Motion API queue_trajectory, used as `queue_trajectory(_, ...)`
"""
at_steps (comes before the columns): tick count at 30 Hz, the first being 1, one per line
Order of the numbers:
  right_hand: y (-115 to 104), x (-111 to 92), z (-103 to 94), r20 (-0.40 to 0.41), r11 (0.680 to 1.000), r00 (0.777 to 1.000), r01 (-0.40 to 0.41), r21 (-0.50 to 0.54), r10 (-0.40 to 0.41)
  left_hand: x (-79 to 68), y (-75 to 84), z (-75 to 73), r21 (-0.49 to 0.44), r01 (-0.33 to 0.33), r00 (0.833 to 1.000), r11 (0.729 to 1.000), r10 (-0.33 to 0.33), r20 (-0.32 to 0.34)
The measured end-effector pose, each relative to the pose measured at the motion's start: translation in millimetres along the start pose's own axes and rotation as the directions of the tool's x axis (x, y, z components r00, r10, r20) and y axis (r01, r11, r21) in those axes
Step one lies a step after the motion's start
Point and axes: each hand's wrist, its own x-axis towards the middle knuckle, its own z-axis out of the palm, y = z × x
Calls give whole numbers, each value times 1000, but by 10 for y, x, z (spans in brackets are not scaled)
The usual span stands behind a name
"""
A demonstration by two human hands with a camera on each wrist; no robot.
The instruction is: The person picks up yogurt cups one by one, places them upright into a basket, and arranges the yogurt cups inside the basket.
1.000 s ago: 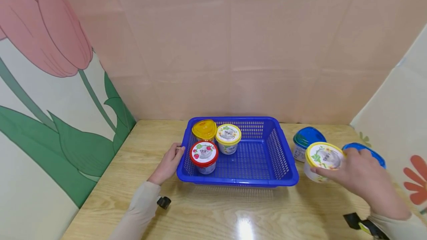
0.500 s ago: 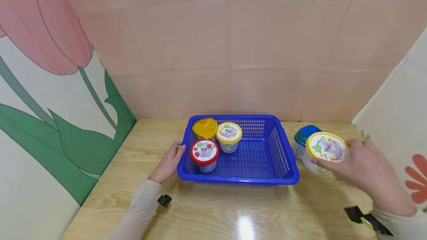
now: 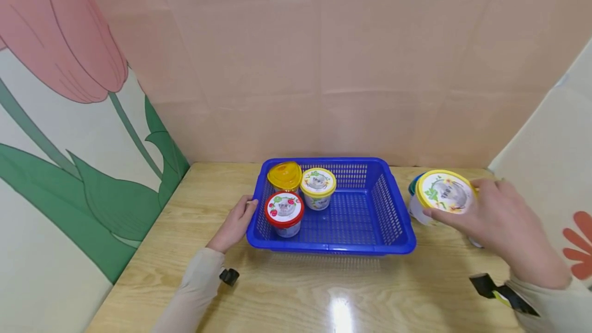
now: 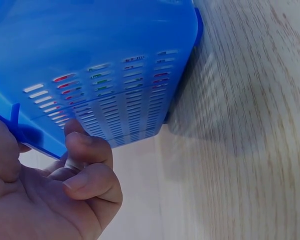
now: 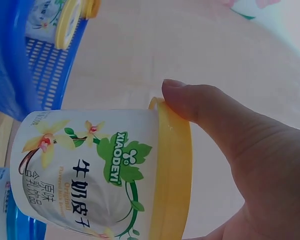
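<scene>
Beside basket (image 3: 330,248), right fingers (image 3: 485,186) grasping tub (image 5: 90,170), lid (image 5: 174,175) up, axis roughly upright, left fingers (image 4: 95,182) grasping rim (image 3: 260,185)

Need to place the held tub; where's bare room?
Bare: the basket, between its flat yellow-lidded tub and right wall; the table in front, between the sleeves. Crowded: the basket's left end, with a red-lidded tub and domed tub; right of the basket, a blue-lidded tub partly behind the held tub.

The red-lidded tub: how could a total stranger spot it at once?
Find the blue basket on the wooden table. The tub stands near its front left corner, by the left hand. Its berry-printed red lid sets it apart from the two yellow-lidded tubs behind it.
</scene>
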Motion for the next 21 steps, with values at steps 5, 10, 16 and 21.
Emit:
queue_trajectory(5,-71,20,-18,12,1000,1000,-13,-4,13,6,-8,-4,4,-7,1000,1000,7,1)
queue_trajectory(10,-143,47,-26,-11,1000,1000,-4,22,4,4,3,4,6,-1,1000,1000,1,3)
queue_trajectory(16,-237,94,-26,-57,997,997,51,58,-48,14,19,4,0,12,1000,1000,-12,8)
queue_trajectory(21,-336,77,20,-16,996,999,48,73,-47,8,-1,0,5,16,1000,1000,-16,14)
